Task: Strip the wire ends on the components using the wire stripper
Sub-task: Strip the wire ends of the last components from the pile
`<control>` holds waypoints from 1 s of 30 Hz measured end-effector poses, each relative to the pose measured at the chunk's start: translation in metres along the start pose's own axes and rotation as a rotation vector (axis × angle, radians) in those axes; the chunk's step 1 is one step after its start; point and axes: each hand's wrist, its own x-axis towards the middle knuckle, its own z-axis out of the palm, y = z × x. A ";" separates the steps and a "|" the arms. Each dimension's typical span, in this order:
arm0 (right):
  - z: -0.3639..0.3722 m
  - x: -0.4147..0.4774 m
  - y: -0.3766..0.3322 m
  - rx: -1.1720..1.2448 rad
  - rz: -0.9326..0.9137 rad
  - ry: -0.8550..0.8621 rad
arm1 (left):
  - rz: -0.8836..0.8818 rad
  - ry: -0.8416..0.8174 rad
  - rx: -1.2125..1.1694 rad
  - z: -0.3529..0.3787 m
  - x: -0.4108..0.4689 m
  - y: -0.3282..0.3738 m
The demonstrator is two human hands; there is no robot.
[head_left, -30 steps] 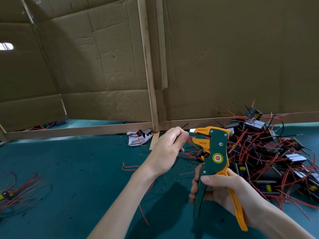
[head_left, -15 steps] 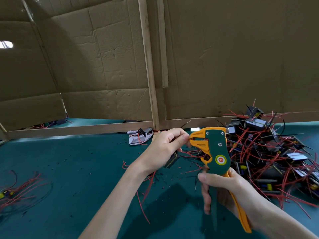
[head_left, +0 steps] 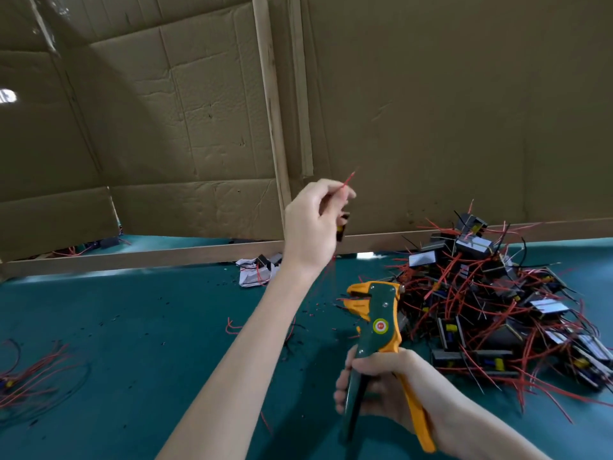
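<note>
Raised since half a second ago, the left hand (head_left: pixel 311 224) has left the wire stripper (head_left: pixel 378 323) and sits high against the cardboard wall (head_left: pixel 447 111), fingers curled, pinching a thin red wire (head_left: pixel 348 180), a small black component (head_left: pixel 343 227) just beside its palm. The right hand (head_left: pixel 391 386) wraps the tool's hard green-and-orange plastic handles, near the pile of boxy components (head_left: pixel 497 300). Likely risk: the slick, springy lead slips from the pinch, or snags the tangled pile on the teal mat (head_left: pixel 116 343)
</note>
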 end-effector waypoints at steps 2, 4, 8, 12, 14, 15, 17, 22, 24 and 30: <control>-0.001 0.000 0.001 0.008 0.036 -0.003 | 0.001 -0.056 -0.135 0.029 0.010 0.015; 0.000 0.001 0.001 0.026 0.050 -0.012 | -0.012 -0.181 -0.188 0.059 0.009 0.023; -0.006 0.004 0.002 0.053 0.051 -0.014 | -0.052 -0.650 -0.119 0.097 -0.011 0.025; -0.014 0.009 0.002 0.091 0.030 0.005 | 0.030 -0.849 -0.067 0.084 -0.029 0.027; -0.015 0.009 0.001 0.132 0.010 0.011 | -0.011 -0.865 -0.178 0.061 -0.035 0.031; -0.015 0.009 0.001 0.146 -0.002 0.015 | -0.052 -0.841 -0.219 0.047 -0.035 0.029; -0.014 0.009 0.000 0.157 -0.018 0.031 | -0.198 -0.726 -0.207 0.017 -0.032 0.014; -0.011 0.009 0.001 0.155 -0.014 0.045 | -0.442 -0.776 0.581 -0.061 -0.030 -0.064; -0.011 0.009 0.002 0.169 -0.006 0.031 | -0.471 -0.881 0.746 -0.077 -0.035 -0.089; -0.013 0.010 0.003 0.154 -0.035 0.029 | -0.474 -0.774 0.618 -0.072 -0.054 -0.131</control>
